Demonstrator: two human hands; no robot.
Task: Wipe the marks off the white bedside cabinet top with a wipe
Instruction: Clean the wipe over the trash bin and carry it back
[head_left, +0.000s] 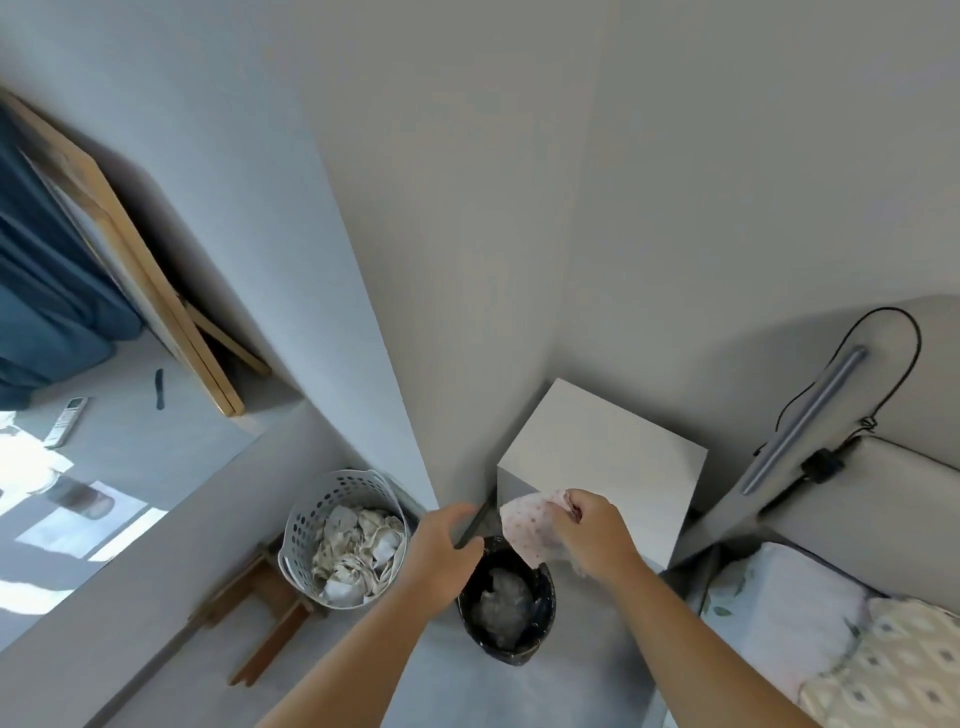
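Observation:
The white bedside cabinet (602, 441) stands in the corner between the wall and the bed, its top bare. My right hand (597, 530) pinches a white dotted wipe (530, 525) that hangs in front of the cabinet's near left corner, above a black bin. My left hand (447, 545) holds a thin dark flat object (480, 519) just left of the wipe; what it is I cannot tell. No marks show on the cabinet top from here.
A black waste bin (506, 608) with crumpled stuff sits below my hands. A white perforated basket (343, 535) of cloths stands left of it. The bed with a pillow (883, 654) lies right, under a headboard lamp bar (800, 421). A wooden stool (260, 613) is near left.

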